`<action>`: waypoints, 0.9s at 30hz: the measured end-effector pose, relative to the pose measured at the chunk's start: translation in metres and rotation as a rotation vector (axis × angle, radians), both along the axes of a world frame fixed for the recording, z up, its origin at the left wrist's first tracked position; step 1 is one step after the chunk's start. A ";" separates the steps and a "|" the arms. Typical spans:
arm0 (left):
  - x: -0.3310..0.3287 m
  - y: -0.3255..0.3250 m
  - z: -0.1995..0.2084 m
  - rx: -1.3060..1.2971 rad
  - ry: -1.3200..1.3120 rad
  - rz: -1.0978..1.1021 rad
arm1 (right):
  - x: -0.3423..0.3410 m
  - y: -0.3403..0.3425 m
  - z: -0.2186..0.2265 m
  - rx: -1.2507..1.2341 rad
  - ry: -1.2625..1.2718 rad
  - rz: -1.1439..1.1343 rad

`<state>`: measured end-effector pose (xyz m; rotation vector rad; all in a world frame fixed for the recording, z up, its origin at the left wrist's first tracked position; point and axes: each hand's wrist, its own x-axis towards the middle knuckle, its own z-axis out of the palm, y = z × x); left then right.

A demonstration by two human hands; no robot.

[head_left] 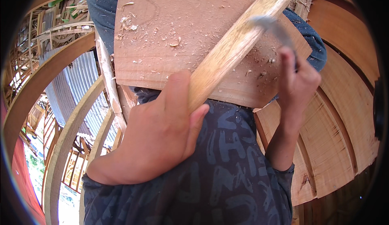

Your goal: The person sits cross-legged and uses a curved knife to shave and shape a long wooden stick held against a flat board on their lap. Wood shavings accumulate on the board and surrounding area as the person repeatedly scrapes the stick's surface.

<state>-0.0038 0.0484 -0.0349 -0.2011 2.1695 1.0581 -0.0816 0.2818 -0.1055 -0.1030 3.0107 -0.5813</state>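
My left hand [162,121] is closed round the near end of a long pale wooden bar [231,42], which slants up and to the right over my lap. Beneath the bar, a broad reddish wooden board [162,58] lies across my thighs, littered with curls and flakes of wood. In my right hand [298,79] is a carving knife [275,28] with a grey metal blade, blurred by motion. Its tip is at the bar's right-hand edge, about midway along. My fingers hide most of the knife's handle.
Wide wooden planks [328,131] curve down on my right. Curved wooden ribs [75,123] rise on my left, with corrugated metal sheets [75,85] beyond them. A narrow pale timber [108,75] stands close by my left leg.
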 end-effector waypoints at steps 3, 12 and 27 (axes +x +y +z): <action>0.004 -0.010 0.004 0.028 -0.017 -0.043 | -0.028 0.090 -0.001 0.066 -0.035 -0.451; 0.007 0.001 -0.004 -0.003 0.063 -0.041 | 0.028 -0.026 0.023 -0.076 -0.158 0.172; 0.023 0.000 0.008 -0.082 0.038 -0.078 | 0.006 0.061 0.016 -0.214 -0.163 -0.285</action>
